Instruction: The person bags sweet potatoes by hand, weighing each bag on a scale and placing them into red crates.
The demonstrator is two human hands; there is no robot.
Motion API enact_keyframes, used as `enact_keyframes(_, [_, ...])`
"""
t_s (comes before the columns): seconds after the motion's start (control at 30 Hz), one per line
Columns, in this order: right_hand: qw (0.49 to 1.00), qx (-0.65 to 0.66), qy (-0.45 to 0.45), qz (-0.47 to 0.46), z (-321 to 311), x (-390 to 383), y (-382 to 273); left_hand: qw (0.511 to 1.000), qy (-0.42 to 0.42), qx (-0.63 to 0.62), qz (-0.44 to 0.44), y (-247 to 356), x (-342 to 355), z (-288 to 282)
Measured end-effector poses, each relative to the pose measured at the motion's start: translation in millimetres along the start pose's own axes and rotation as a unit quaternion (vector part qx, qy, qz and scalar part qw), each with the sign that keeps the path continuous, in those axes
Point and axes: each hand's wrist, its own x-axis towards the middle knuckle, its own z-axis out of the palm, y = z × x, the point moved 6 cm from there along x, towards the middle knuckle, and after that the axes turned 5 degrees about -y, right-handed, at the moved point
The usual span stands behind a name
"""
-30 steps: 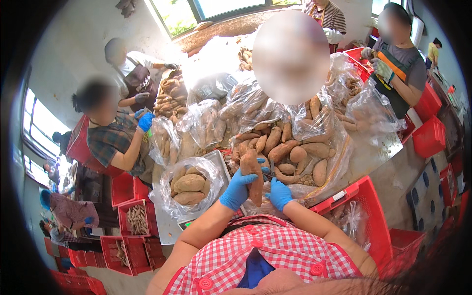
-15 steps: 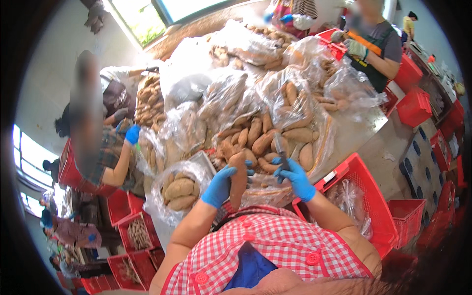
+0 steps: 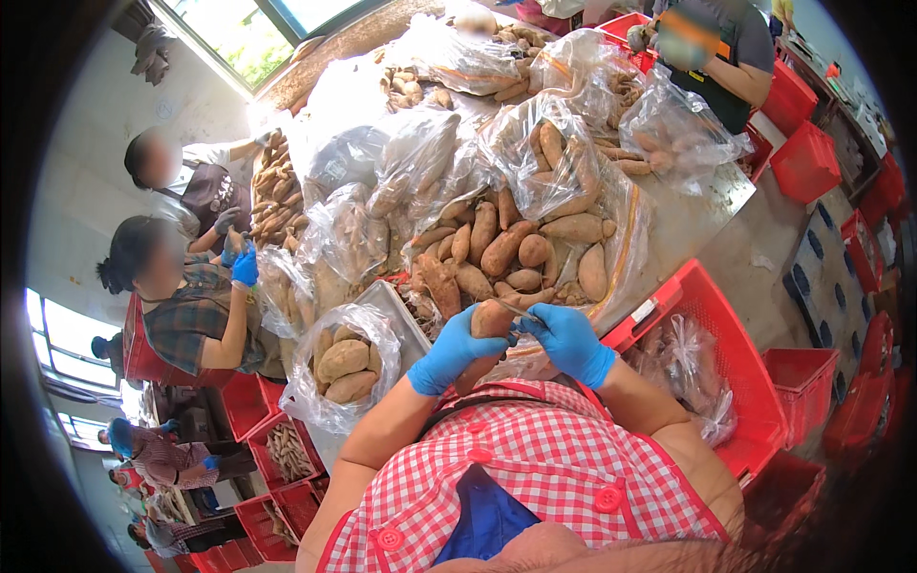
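Note:
My left hand, in a blue glove, is wrapped round a brown sweet potato; the root's lower end slants down toward my apron. Also gloved in blue, my right hand grips a small knife. Its thin blade points left against or just beside the upper end of the sweet potato; whether it cuts in I cannot tell. Just beyond both hands lies a heap of loose sweet potatoes on spread clear plastic. Left of my left hand, an open clear plastic bag holds several thick, pale sweet potatoes.
A red crate with crumpled plastic bags stands close by my right arm. Filled plastic bags cover the table's far part. Two co-workers stand along the left side, another at the far right. More red crates stand lower left.
My right hand has brought the knife from upright down to the sweet potato's upper end. The left hand has moved slightly right and closer, turning the sweet potato.

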Motion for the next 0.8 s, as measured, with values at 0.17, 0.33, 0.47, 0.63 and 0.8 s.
enact_keyframes(0.17, [0.998,-0.066,0.014,-0.012,4.1,-0.6,2.1,0.997,0.012,0.07,0.008,-6.5,0.5,-6.7])
enact_keyframes(0.33, [0.997,-0.081,-0.002,-0.003,14.2,6.4,25.2,0.988,0.025,0.147,0.024,-5.7,-2.6,-11.7])
enact_keyframes(0.47, [0.988,-0.072,-0.071,0.116,35.5,5.2,116.0,0.993,-0.034,0.086,0.077,29.5,-25.9,8.6])
enact_keyframes(0.63, [0.972,0.167,-0.028,0.164,40.3,-26.3,100.9,0.921,0.221,-0.254,0.193,44.8,-16.3,-43.8])
enact_keyframes(0.8, [0.988,0.035,0.038,-0.144,36.9,-10.4,-17.7,0.859,0.285,-0.401,0.139,-15.2,-3.7,-68.8])
